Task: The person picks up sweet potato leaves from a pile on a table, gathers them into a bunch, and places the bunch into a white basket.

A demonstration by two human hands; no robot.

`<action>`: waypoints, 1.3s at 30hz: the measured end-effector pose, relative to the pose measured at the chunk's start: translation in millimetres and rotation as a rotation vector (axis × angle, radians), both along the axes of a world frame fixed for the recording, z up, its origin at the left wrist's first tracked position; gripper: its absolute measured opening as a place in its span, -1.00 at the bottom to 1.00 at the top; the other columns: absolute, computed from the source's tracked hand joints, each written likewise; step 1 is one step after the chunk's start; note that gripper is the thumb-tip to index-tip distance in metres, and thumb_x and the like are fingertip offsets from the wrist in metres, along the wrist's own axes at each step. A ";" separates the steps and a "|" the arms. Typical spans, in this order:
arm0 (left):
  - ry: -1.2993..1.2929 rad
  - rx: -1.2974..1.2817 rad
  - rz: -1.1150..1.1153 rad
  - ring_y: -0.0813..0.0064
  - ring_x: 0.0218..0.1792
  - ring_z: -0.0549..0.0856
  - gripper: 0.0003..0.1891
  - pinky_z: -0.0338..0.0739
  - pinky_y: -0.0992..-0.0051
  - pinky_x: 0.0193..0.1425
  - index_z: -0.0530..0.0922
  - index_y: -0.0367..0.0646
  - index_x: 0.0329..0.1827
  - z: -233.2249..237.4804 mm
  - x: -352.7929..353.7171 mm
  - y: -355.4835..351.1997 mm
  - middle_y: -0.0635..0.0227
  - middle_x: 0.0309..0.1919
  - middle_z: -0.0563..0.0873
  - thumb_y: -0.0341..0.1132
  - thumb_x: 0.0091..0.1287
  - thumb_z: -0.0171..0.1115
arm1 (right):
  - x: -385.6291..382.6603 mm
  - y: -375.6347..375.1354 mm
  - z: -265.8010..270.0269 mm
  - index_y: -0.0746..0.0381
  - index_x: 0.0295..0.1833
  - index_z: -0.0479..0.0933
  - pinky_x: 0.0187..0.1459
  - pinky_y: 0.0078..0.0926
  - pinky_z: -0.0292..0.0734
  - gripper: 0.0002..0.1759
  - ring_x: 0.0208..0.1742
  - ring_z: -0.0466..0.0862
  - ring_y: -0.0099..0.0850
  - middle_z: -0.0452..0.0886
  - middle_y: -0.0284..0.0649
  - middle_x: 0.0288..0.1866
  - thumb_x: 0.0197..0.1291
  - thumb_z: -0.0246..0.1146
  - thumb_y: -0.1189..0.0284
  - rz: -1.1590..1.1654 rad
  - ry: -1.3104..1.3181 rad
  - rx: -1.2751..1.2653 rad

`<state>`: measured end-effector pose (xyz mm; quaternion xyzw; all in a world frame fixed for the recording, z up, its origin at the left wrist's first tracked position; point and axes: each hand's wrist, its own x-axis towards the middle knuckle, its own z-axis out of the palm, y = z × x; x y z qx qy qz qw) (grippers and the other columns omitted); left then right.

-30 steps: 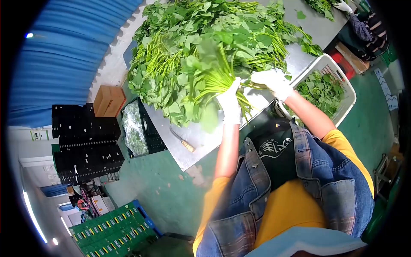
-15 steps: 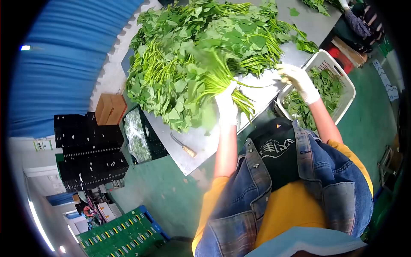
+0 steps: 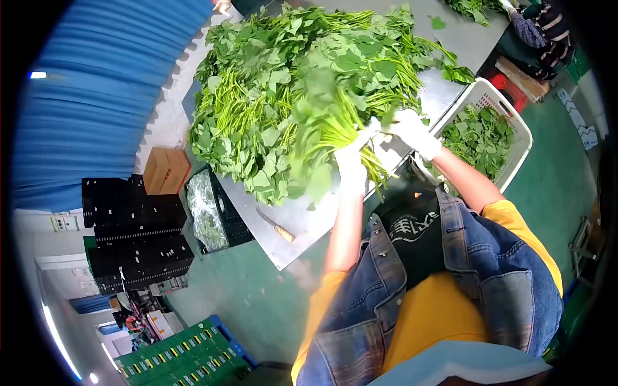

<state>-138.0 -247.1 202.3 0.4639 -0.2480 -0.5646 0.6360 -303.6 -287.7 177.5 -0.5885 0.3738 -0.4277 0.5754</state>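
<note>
My left hand [image 3: 352,162], in a white glove, is wrapped round a bunch of leafy green stems [image 3: 338,128]. The cut ends poke out below the fist, and the leaves above are blurred. Close beside it, my gloved right hand [image 3: 413,133] pinches a leafy stem [image 3: 389,117] at the right side of the bunch. Behind both hands a big heap of the same greens [image 3: 257,96] covers much of the metal table [image 3: 296,248]. Near the front corner lies a curved knife [image 3: 277,226] with a wooden handle.
To the right stands a white plastic basket [image 3: 518,138] with loose greens inside. A dark crate [image 3: 235,222] holding a plastic-wrapped bundle sits left of the table, near a cardboard box [image 3: 166,170] and black crates [image 3: 132,231]. Another person's sleeve [image 3: 531,32] shows at top right.
My right hand has moved left from beside the basket to the bunch and now pinches there. My left hand has shifted slightly right, still gripping the bunch.
</note>
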 end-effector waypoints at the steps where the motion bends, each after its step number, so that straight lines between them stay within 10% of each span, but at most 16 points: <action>1: 0.078 0.040 0.059 0.52 -0.34 0.62 -0.65 0.55 0.53 -0.21 0.54 -0.25 -0.07 0.2 5.3 -1.1 0.38 -0.33 0.63 -0.61 0.05 0.36 | 2.9 7.5 1.8 0.32 -0.34 0.64 -0.41 -0.65 0.46 -0.76 -0.49 0.61 -0.57 0.67 -0.28 -0.48 0.18 0.24 0.34 -0.222 0.058 0.147; 8: 0.268 0.161 0.104 0.50 -0.27 0.61 -0.82 0.56 0.53 -0.10 0.53 -0.29 -0.06 -32.9 80.2 2.4 0.27 -0.30 0.62 -0.49 0.29 0.17 | -111.5 -25.9 -71.7 0.26 0.02 0.53 -0.24 -0.70 0.50 -0.70 -0.29 0.58 -0.58 0.60 -0.32 -0.26 0.28 0.15 0.32 -0.636 -0.699 0.629; 12: 0.145 0.105 0.151 0.46 -0.22 0.62 -0.81 0.56 0.53 -0.05 0.50 -0.35 -0.03 -21.3 71.8 16.1 0.23 -0.22 0.61 -0.51 0.32 0.14 | -72.7 -61.6 -59.9 0.18 -0.01 0.63 -0.30 -0.62 0.53 -0.74 -0.30 0.66 -0.49 0.68 -0.27 -0.22 0.23 0.19 0.38 -0.359 0.113 0.382; 14: 0.136 0.142 0.161 0.46 -0.22 0.63 -0.79 0.57 0.53 -0.06 0.49 -0.35 -0.01 -24.9 76.9 19.0 0.23 -0.20 0.61 -0.53 0.31 0.15 | -64.2 -108.5 -132.7 0.15 -0.05 0.64 -0.19 -0.43 0.54 -0.74 -0.26 0.66 -0.30 0.67 -0.19 -0.24 0.15 0.22 0.36 -0.388 0.959 -0.320; 17: 0.176 0.237 0.216 0.45 -0.24 0.63 -0.76 0.58 0.54 -0.11 0.51 -0.35 0.00 -20.6 86.2 25.4 0.23 -0.19 0.62 -0.55 0.27 0.19 | -48.3 -118.6 -110.6 0.15 -0.15 0.65 -0.11 -0.29 0.50 -0.77 -0.22 0.62 -0.17 0.62 -0.12 -0.27 0.09 0.23 0.33 -0.223 1.187 -0.561; 24: 0.217 0.324 0.406 0.48 -0.38 0.64 -0.85 0.54 0.57 -0.27 0.60 -0.34 -0.18 -22.5 98.5 36.1 0.27 -0.38 0.65 -0.54 0.19 0.29 | -34.8 -117.1 -43.7 0.26 -0.35 0.60 -0.26 -0.50 0.47 -0.85 -0.36 0.59 -0.40 0.57 -0.24 -0.41 -0.01 0.35 0.42 -0.573 0.433 -0.439; 30: -0.121 0.040 0.166 0.46 -0.40 0.65 -0.86 0.55 0.52 -0.30 0.62 -0.38 -0.23 -49.1 80.6 21.3 0.23 -0.37 0.68 -0.54 0.16 0.32 | 23.3 -39.7 7.6 0.23 -0.39 0.58 -0.40 -0.50 0.46 -0.85 -0.48 0.55 -0.38 0.54 -0.23 -0.45 -0.04 0.36 0.40 -0.217 0.471 -0.569; 32: 0.234 0.260 0.276 0.47 -0.38 0.66 -0.83 0.55 0.53 -0.28 0.62 -0.40 -0.22 -33.9 66.4 6.7 0.26 -0.36 0.68 -0.54 0.14 0.35 | 34.3 -22.5 16.1 0.22 -0.37 0.57 -0.41 -0.44 0.46 -0.87 -0.49 0.56 -0.32 0.52 -0.21 -0.47 -0.01 0.33 0.40 -0.213 0.561 -0.667; 39: 0.043 0.082 0.203 0.47 -0.37 0.64 -0.72 0.56 0.52 -0.25 0.56 -0.29 -0.09 -41.1 53.4 -8.8 0.31 -0.27 0.66 -0.61 0.11 0.32 | 40.3 6.1 14.5 0.16 -0.41 0.56 -0.34 -0.25 0.46 -0.89 -0.39 0.57 -0.13 0.50 -0.14 -0.40 -0.02 0.25 0.35 -0.064 0.577 -0.561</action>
